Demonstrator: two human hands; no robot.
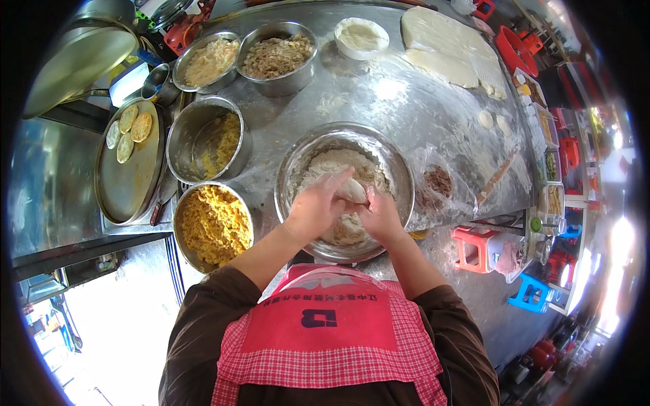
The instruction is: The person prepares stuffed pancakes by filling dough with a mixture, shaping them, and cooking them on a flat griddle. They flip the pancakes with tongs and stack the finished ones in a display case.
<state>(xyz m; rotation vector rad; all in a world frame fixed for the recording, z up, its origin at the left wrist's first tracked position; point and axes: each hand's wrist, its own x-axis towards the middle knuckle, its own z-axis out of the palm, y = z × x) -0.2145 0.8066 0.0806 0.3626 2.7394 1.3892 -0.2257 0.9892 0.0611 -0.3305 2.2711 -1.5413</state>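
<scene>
Both my hands meet over a wide metal bowl (401,172) that contains flour (332,161). Between them is a pale, floury lump of dough (351,192). My left hand (320,205) curves around its left side and top, with the thumb and fingers on it. The fingers of my right hand (378,210) press on its right end. My palms hide part of the dough and the bowl's middle. Just right of the bowl lies a clear plastic bag (436,182) with a reddish-brown crumbly filling.
Left of the bowl stand metal pots of yellow filling (216,226) and other fillings (277,57). Several flat cakes lie on a round griddle (127,190). A dough sheet (442,45), a white bowl (361,38) and a rolling pin (497,175) rest on the floury metal table (345,106).
</scene>
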